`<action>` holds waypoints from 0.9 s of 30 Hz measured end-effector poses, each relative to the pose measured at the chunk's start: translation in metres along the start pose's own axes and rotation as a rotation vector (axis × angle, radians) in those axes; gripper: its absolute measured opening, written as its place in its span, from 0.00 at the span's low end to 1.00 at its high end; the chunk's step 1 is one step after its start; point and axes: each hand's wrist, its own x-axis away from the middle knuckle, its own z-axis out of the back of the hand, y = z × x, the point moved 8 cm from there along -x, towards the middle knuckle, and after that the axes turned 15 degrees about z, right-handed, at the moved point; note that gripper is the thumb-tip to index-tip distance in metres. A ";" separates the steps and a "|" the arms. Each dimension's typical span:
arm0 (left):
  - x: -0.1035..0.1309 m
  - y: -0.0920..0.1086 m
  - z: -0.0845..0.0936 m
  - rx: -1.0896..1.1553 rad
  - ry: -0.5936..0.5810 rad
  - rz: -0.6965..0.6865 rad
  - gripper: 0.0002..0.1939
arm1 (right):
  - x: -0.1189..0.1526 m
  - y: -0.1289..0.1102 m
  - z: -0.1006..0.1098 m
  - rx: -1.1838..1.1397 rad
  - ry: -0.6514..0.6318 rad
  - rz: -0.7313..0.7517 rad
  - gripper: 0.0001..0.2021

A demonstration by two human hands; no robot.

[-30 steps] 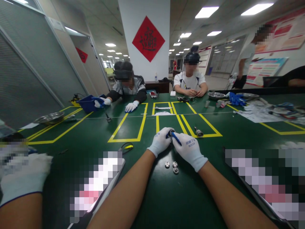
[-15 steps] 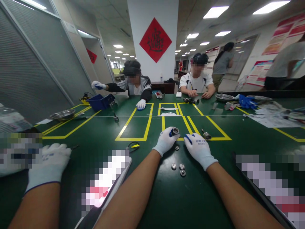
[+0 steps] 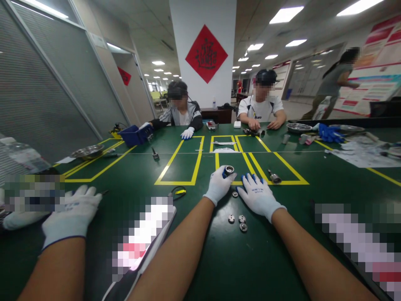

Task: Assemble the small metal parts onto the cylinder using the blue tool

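Note:
My left hand [image 3: 218,184], in a white glove with blue fingertips, is closed around a short dark cylindrical metal part [image 3: 229,170]. Its round open end faces up toward me. My right hand [image 3: 257,195], gloved the same way, lies palm down on the green table with its fingers spread and holds nothing. One small metal disc [image 3: 235,194] is on the table between my hands. Several similar discs [image 3: 242,219] lie closer to me. Just beyond my right hand rests a metal cylinder with a thin shaft [image 3: 275,177].
Another person's gloved hand [image 3: 73,213] is at the left. Phone-like slabs [image 3: 147,238] flank my forearms. A cable with a yellow tag [image 3: 179,192] lies left of centre. Across the green table [image 3: 175,167], two people sit near a blue bin [image 3: 136,134] and metal bowls [image 3: 299,127].
My right hand's fingers have straightened and spread from a curled pose. My left hand keeps its hold. The co-worker's raised hand has come down behind the blue bin. A walking person has moved right.

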 end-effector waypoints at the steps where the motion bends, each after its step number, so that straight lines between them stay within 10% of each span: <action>1: 0.001 0.000 0.000 0.006 0.007 0.003 0.09 | -0.001 0.000 0.000 -0.001 -0.006 0.002 0.38; 17: 0.003 -0.005 0.000 -0.014 0.033 0.050 0.11 | -0.010 0.005 0.000 -0.032 0.007 -0.035 0.35; 27: 0.000 -0.003 0.004 -0.109 0.164 -0.035 0.14 | -0.018 0.013 0.017 -0.008 0.240 -0.042 0.23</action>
